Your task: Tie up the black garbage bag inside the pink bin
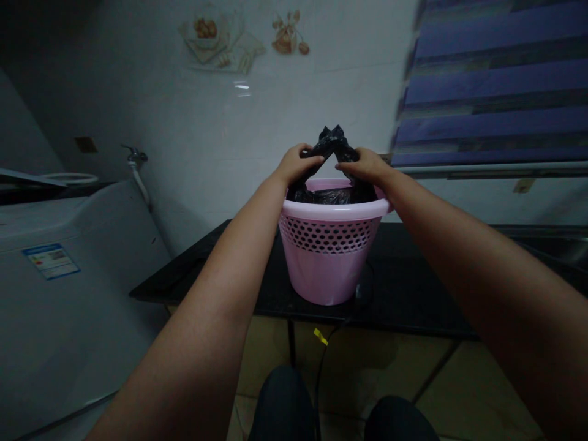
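Observation:
A pink plastic basket (321, 269) with a band of holes below its rim stands upright on a black countertop. Inside it sits a black plastic bag (333, 196), whose upper part rises above the rim and meets in a peak. My left hand (298, 164) is closed on the bag's left side, thumb toward the middle. On the other side, my right hand (365, 165) grips the bag's right part, its wrist close to the basket's rim. What lies deeper in the basket is hidden.
The black countertop (413, 282) has its front edge toward me. A black cable with a yellow tag (321, 336) hangs over that edge. At left stands a white washing machine (92, 294), with a wall tap (135, 153) behind it. A purple striped blind (496, 86) hangs at upper right.

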{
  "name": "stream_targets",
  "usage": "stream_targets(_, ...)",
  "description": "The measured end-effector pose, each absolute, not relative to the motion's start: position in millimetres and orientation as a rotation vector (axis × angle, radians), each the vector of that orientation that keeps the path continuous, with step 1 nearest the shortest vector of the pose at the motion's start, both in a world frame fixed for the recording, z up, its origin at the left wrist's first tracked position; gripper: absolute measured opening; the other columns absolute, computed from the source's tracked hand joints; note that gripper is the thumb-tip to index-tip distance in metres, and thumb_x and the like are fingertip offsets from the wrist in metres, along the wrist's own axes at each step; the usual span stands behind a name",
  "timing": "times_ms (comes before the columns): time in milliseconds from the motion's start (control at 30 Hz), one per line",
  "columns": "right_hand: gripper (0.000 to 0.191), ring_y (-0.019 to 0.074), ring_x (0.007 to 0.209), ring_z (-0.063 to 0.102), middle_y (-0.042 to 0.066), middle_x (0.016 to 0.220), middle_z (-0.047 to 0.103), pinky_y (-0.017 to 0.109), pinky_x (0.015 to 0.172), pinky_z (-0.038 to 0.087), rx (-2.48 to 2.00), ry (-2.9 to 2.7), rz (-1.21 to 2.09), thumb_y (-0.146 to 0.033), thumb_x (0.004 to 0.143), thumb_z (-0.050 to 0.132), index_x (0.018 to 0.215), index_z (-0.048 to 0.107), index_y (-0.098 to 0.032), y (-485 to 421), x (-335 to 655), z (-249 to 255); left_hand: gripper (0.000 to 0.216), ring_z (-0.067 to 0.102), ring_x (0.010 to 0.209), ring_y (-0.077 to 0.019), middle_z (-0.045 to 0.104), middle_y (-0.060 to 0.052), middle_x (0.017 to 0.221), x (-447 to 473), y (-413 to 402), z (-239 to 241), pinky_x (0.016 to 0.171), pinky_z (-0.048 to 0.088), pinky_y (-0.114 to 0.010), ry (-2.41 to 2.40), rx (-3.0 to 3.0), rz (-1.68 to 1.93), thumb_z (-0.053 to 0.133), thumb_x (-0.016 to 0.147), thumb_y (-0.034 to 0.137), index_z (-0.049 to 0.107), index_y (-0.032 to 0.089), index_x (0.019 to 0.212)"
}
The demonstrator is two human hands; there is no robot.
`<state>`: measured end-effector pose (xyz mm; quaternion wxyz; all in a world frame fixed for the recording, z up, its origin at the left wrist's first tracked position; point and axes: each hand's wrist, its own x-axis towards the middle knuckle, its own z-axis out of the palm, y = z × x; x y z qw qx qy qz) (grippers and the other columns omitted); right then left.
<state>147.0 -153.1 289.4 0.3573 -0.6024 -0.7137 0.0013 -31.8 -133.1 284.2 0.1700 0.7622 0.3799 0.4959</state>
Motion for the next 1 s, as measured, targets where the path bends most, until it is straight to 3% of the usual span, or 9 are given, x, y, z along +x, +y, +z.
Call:
stream_targets(300,0.033,0.0172,0.077,0.058,0.012,0.090,0.062,0.025,0.064,0.047,-1.549,-1.788,-0.063,-0.011,0.072,0.056,0.105,0.055,-0.007,-143.7,150.4,287.0,0.022,0.057,0.081,-0.0166,0.060,-0.005,0.077,-32.1,-129.8,283.9,0.077,0.044,-0.029,1.099,2.197,1.391,0.051,0.064,0.019,0.059,0.010,0.083)
stream_targets(600,0.039,0.0134,0.064,0.055,0.007,0.083,0.062,0.024,0.058,0.043,-1.618,-1.838,-0.080,-0.016,0.075,0.060,0.112,0.051,-0.011,-143.0,149.9,287.1,0.022,0.057,0.065,-0.0114,0.056,-0.003,0.071,-28.2,-133.2,283.2,0.069,0.045,-0.028,1.099,2.041,1.299,0.050,0.066,0.013,0.048,0.015,0.087)
stream_targets(767,0.026,0.0153,0.070,0.054,0.009,0.085,0.062,0.025,0.063,0.041,-1.617,-1.916,-0.160,-0.018,0.080,0.053,0.104,0.058,-0.010,-143.5,150.0,287.7,0.025,0.054,0.060,-0.0120,0.051,-0.001,0.071,-28.1,-134.9,281.4,0.065,0.045,-0.029,1.171,1.952,1.268,0.049,0.071,0.018,0.043,0.018,0.095)
stream_targets(1000,0.027,0.0197,0.078,0.057,0.012,0.084,0.063,0.028,0.069,0.041,-1.672,-1.972,-0.154,-0.024,0.082,0.050,0.101,0.063,-0.009,-143.7,148.2,289.1,0.019,0.044,0.048,-0.0088,0.045,0.002,0.060,-28.7,-129.6,280.7,0.053,0.038,-0.023,1.182,1.973,1.232,0.045,0.073,0.019,0.044,0.018,0.092)
